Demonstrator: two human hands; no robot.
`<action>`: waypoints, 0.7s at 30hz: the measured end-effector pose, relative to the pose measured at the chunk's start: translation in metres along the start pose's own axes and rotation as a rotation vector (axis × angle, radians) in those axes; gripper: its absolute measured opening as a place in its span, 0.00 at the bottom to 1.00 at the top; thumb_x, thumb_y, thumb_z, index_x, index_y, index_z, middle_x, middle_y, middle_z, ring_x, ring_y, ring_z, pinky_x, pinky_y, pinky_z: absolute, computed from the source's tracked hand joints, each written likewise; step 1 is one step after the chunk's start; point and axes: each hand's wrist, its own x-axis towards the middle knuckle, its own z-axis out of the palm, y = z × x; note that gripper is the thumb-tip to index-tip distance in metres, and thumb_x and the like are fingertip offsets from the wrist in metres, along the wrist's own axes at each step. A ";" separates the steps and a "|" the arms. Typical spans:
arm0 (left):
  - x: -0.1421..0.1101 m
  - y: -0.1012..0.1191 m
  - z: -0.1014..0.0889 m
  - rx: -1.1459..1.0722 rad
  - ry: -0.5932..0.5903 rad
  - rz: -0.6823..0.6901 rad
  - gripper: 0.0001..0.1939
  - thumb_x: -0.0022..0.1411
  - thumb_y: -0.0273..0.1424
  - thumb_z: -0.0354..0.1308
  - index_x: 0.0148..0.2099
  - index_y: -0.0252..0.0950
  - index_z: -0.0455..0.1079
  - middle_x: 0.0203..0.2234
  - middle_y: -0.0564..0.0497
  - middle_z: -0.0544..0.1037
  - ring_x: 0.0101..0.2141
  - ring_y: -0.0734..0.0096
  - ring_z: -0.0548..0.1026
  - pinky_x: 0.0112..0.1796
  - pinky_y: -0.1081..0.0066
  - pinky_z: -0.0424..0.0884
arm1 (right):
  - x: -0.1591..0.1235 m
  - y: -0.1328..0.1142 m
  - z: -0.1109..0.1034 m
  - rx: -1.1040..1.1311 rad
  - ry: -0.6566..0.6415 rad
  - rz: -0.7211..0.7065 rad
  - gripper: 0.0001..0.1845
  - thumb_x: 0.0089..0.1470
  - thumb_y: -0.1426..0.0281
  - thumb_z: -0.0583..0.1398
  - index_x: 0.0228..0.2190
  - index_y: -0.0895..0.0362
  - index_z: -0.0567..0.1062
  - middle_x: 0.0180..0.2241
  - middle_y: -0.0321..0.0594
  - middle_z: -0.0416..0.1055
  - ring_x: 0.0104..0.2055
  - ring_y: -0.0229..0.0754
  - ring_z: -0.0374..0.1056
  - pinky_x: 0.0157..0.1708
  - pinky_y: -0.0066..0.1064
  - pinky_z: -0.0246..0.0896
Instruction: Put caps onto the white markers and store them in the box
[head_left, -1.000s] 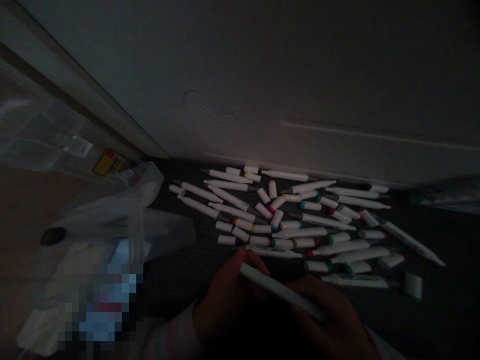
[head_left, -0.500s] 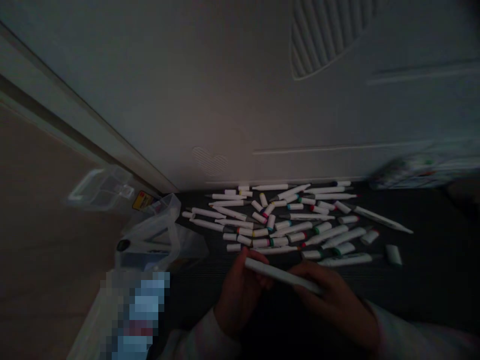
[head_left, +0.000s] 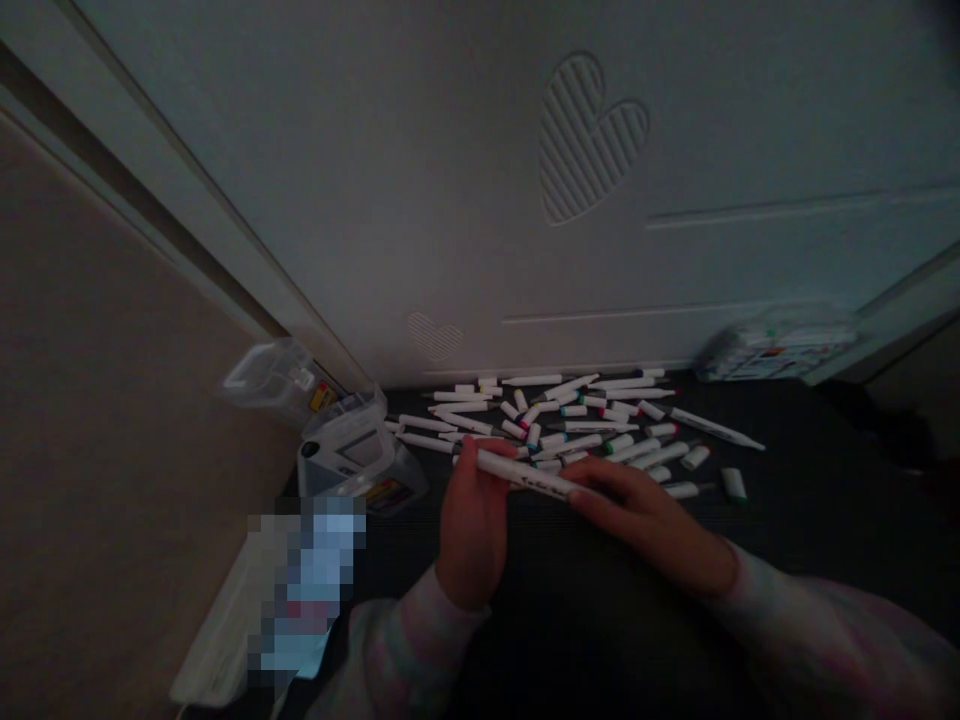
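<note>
The scene is dim. Both hands hold one long white marker (head_left: 525, 474) level above a dark mat. My left hand (head_left: 474, 520) grips its left end with the fingers curled round it. My right hand (head_left: 645, 518) pinches its right end. Beyond the hands a pile of several white markers and loose caps with coloured bands (head_left: 577, 420) lies scattered on the mat, up against a white panel.
A white panel with embossed hearts (head_left: 585, 140) stands behind the pile. A clear plastic bag and box (head_left: 345, 450) sit at the left, with a blurred patch below them. A flat case of markers (head_left: 772, 350) lies at the back right. Beige floor (head_left: 112, 420) is at the left.
The view has tilted up and pulled back, so the pile looks smaller and farther. Both hands have kept hold of the marker and lifted it nearer the pile.
</note>
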 end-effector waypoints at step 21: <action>0.014 0.044 0.061 -0.210 -0.196 -0.026 0.26 0.62 0.46 0.37 0.21 0.35 0.61 0.14 0.56 0.56 0.18 0.77 0.59 0.28 0.72 0.62 | 0.029 -0.049 -0.024 -0.001 0.036 -0.084 0.07 0.55 0.67 0.55 0.36 0.55 0.68 0.33 0.35 0.72 0.35 0.36 0.67 0.33 0.26 0.60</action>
